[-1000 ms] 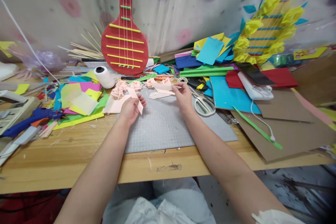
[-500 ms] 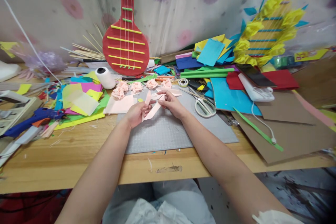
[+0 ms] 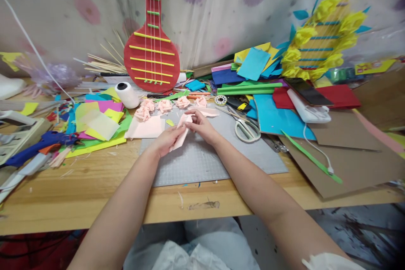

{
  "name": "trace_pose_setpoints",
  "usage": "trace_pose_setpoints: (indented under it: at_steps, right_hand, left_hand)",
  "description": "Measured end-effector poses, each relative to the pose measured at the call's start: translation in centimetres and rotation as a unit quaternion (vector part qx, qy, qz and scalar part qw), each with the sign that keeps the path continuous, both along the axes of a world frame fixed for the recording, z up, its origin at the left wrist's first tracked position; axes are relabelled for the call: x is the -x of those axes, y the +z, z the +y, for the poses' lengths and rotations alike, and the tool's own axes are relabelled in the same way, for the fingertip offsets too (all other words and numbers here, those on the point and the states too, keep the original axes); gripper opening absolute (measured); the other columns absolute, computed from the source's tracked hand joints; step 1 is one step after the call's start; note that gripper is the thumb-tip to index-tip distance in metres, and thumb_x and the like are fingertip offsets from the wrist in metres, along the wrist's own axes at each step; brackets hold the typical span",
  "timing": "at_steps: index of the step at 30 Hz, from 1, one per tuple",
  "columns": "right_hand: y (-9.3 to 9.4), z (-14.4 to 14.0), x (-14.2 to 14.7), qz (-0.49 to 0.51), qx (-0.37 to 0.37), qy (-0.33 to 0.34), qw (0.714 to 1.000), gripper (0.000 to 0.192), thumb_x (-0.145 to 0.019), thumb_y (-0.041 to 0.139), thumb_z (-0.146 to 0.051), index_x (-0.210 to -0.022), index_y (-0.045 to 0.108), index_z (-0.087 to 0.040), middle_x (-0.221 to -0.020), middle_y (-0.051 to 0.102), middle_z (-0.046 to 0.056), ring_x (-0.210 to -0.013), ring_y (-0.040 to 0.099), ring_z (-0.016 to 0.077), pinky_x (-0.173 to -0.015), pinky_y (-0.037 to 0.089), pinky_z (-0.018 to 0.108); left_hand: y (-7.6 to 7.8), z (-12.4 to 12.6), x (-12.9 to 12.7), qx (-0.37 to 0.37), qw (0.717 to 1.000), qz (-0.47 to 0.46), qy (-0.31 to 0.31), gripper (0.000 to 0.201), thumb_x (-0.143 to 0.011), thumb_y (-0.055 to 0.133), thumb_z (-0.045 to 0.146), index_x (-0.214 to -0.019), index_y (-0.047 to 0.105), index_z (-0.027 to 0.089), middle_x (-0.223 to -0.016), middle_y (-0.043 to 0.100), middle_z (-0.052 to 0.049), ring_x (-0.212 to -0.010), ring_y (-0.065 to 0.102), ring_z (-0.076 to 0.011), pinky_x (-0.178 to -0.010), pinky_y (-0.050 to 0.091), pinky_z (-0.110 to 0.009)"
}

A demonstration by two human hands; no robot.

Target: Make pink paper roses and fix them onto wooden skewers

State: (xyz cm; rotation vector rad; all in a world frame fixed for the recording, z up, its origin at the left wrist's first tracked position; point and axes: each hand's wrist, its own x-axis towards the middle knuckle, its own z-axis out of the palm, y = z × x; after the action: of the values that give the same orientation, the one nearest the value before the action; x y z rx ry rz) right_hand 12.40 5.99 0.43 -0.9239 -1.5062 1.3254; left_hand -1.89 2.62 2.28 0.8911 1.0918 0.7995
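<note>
A pale pink strip of paper (image 3: 181, 138) is held slanted above the grey cutting mat (image 3: 196, 164). My left hand (image 3: 166, 140) pinches its lower left side, while my right hand (image 3: 201, 126) grips the upper end, fingers and thumb closed. The hands nearly meet over the strip, so part of it is hidden. Just behind them several pink paper flowers (image 3: 164, 106) stand in a row. A flat pink sheet (image 3: 146, 127) lies left of my left hand, and another pink piece (image 3: 209, 112) rests behind my right hand.
Scissors (image 3: 247, 130) lie right of my hands, beside blue sheet material (image 3: 278, 116). On the left are a glue gun (image 3: 47, 143), coloured paper (image 3: 101, 122) and a white thread spool (image 3: 127, 95). A red paper lute (image 3: 152, 59) stands behind; cardboard (image 3: 354, 156) extends rightward.
My hands have drawn closer together. The pink paper pieces that were spread apart between them now lie together as one slanted strip.
</note>
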Motion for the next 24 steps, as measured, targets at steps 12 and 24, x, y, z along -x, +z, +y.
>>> trace_pose_setpoints:
  at_steps: [12,24]
  right_hand:
    - [-1.0,2.6,-5.6,-0.450,-0.221,-0.261,0.825,0.046,-0.068,0.050,-0.016,-0.113,0.050,-0.016,-0.108,0.055,0.013,-0.102,0.043,0.0274,-0.088,0.032,0.042]
    - [-0.5,2.0,-4.3,-0.257,-0.202,-0.286,0.901,0.020,-0.071,0.051,-0.020,-0.089,0.057,-0.019,-0.085,0.061,0.005,-0.085,0.051,0.0197,-0.081,0.037,0.035]
  left_hand:
    - [0.4,0.8,0.5,-0.014,0.981,-0.128,0.142,0.032,-0.056,0.071,0.029,-0.061,0.042,0.016,-0.047,0.035,0.008,-0.035,0.029,-0.0005,-0.032,0.014,-0.013]
    - [0.0,1.1,0.9,-0.001,0.973,-0.170,0.154,0.026,-0.061,0.067,0.027,-0.064,0.044,0.015,-0.048,0.038,0.007,-0.035,0.032,-0.0008,-0.031,0.016,-0.012]
